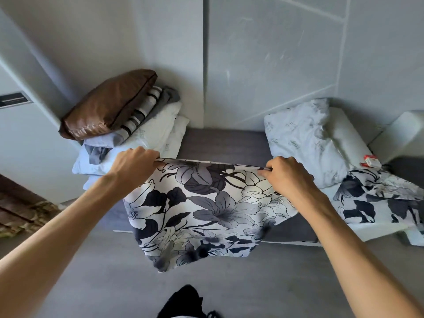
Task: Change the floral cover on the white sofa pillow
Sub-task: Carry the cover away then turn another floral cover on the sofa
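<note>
A floral cover [202,210] in white, grey and dark blue hangs in front of me over the sofa's front edge. My left hand [135,164] grips its top left corner and my right hand [286,175] pinches its top right corner, so the upper edge is stretched taut between them. The bare white pillow [302,138] with faint grey print lies on the sofa seat to the right, apart from both hands. A second floral cover [378,203] lies crumpled on the seat below that pillow.
A stack of folded linen [146,134] topped by a brown cushion [107,104] fills the sofa's left corner. The grey sofa seat [224,143] shows between stack and pillow. A small red-and-white pack [370,161] lies at the right. Grey floor [229,283] lies below.
</note>
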